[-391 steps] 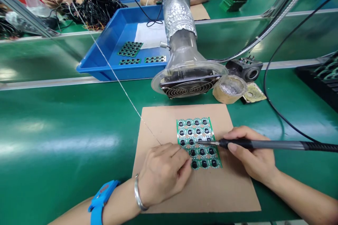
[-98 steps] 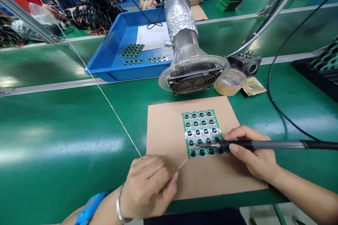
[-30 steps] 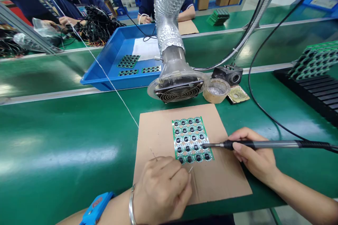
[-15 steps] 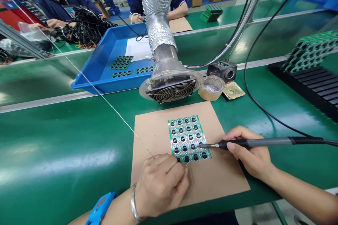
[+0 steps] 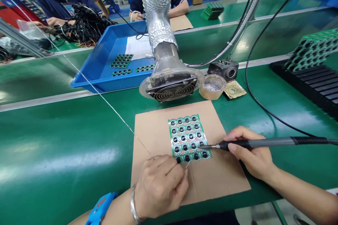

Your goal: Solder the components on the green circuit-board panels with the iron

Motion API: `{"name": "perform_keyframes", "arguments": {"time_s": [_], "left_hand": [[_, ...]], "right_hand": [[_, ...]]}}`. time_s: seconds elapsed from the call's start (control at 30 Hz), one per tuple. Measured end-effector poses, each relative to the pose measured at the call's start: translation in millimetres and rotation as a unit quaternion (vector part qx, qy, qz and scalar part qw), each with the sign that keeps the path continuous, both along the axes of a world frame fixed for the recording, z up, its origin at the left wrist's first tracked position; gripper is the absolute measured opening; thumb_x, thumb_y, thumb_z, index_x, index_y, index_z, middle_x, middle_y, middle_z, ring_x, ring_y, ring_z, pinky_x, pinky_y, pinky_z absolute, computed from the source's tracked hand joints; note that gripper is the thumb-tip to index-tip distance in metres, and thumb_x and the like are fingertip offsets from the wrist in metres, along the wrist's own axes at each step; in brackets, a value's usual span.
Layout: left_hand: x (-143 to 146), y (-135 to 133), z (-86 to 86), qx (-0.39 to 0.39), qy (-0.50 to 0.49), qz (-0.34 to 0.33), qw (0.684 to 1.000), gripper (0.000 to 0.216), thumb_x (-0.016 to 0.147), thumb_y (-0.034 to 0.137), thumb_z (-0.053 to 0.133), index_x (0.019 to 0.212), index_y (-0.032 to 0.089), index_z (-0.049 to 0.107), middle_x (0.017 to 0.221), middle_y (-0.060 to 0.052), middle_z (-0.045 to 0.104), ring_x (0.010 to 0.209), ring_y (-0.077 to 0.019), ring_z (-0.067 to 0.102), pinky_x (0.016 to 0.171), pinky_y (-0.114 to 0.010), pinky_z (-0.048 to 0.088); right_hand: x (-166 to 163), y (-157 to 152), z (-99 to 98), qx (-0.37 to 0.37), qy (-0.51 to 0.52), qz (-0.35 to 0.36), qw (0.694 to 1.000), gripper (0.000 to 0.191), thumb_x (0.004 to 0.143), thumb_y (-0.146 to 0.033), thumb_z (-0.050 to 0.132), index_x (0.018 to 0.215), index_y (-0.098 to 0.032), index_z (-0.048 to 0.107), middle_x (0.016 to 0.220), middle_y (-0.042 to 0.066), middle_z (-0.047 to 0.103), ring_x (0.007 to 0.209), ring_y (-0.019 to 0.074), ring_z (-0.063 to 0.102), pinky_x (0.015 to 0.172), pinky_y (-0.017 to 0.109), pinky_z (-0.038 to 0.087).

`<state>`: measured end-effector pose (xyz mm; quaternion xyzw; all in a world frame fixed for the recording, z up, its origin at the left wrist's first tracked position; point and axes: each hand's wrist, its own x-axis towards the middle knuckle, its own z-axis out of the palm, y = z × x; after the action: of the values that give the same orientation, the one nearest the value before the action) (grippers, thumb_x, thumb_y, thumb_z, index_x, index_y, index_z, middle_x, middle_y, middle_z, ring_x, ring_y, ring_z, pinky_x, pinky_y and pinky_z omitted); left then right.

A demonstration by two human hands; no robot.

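grey-and-black soldering iron (image 5: 266, 142) is clamped in the right grip (image 5: 255, 158); its tip is held to the left of that grip, at the lower right of the green circuit panel (image 5: 183, 138), contact not readable. thin wire (image 5: 99, 93) is pinched in the left grip (image 5: 161, 186), a short end poking out toward the panel's near edge. panel is laid on cardboard (image 5: 149, 126), just beyond the left grip, left of the right grip. fan hood (image 5: 174, 89) is hung farther beyond both; blue tray (image 5: 108, 85) is set well beyond the left grip.
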<state>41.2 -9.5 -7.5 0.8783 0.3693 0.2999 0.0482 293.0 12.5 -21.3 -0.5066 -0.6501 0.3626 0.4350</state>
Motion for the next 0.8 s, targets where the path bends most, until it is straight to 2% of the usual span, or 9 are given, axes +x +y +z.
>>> {"name": "perform_keyframes", "arguments": {"time_s": [0.47,0.7,0.8], "left_hand": [[2.4,3.0,-0.9,0.008,0.015,-0.001,1.0,0.018,0.075,0.013,0.055,0.057,0.017,0.05,0.052,0.002,0.041,0.051,-0.011,0.036,0.048,-0.028,0.026],[1.1,-1.9,4.2,-0.012,0.007,0.001,1.0,0.016,0.074,0.013,0.055,0.059,0.017,0.049,0.052,0.002,0.041,0.051,-0.011,0.036,0.048,-0.027,0.026],[4.9,-2.1,10.0,-0.021,0.014,-0.006,1.0,0.018,0.074,0.013,0.054,0.058,0.017,0.047,0.052,0.002,0.04,0.051,-0.011,0.034,0.048,-0.027,0.024]], "right_hand": [[0.6,-0.5,-1.5,-0.001,0.015,0.006,1.0,0.005,0.077,-0.019,0.057,0.08,-0.022,0.06,0.063,0.0,0.059,0.052,0.0128,0.051,0.047,0.024,0.038],[10.1,-6.3,-4.8,-0.093,0.158,-0.025,0.983,0.008,0.081,-0.029,0.058,0.084,-0.021,0.059,0.049,-0.005,0.046,0.037,0.0069,0.036,0.035,0.02,0.027],[16.0,-7.2,-4.8,-0.116,0.175,-0.031,0.977,0.01,0.081,-0.03,0.059,0.084,-0.021,0.059,0.045,-0.007,0.041,0.037,0.0068,0.034,0.035,0.02,0.026]]}}
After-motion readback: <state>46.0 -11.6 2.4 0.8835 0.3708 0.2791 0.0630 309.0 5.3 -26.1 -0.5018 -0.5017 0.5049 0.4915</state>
